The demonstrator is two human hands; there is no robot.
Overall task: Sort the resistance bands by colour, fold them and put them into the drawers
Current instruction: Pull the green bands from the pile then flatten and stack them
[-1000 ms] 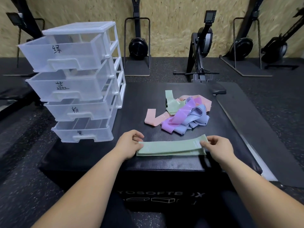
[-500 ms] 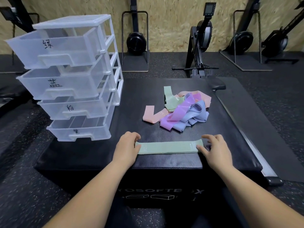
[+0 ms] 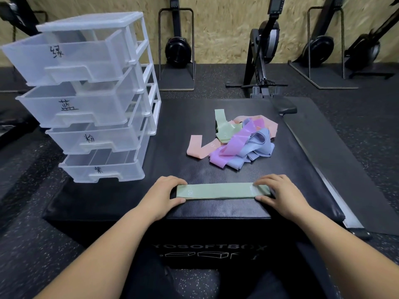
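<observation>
1. The green band lies flat and long on the near edge of the counter. It looks doubled over, with one layer on top of the other.
2. The left hand pinches the left end, fingers on top and thumb at the near edge. The right hand holds the right end the same way. Both hands are grasping the band and pressing it down.
3. The band is stretchy. If one hand lets go too soon, I think that end could snap back and the neat layers could slide apart.
4. The band sits very near the front edge. A push toward the person could send it off the counter and onto the floor.
5. The next fold probably brings one end over to the other. If the ends do not line up, the fold will be crooked and may pop open in the drawer.
6. The pile of pink, purple, blue and green bands lies farther back, well apart from the hands. The bands there are tangled. Pulling one out later could drag others along.
7. The drawers stand at the far left, all four pulled out. Each has a hand-written mark. The top drawer looks like the green one. Putting the band in a lower drawer would mix the colours.
8. The top drawer is high and sticks out a long way. A hard bump from a hand might tip the light plastic stack.
</observation>
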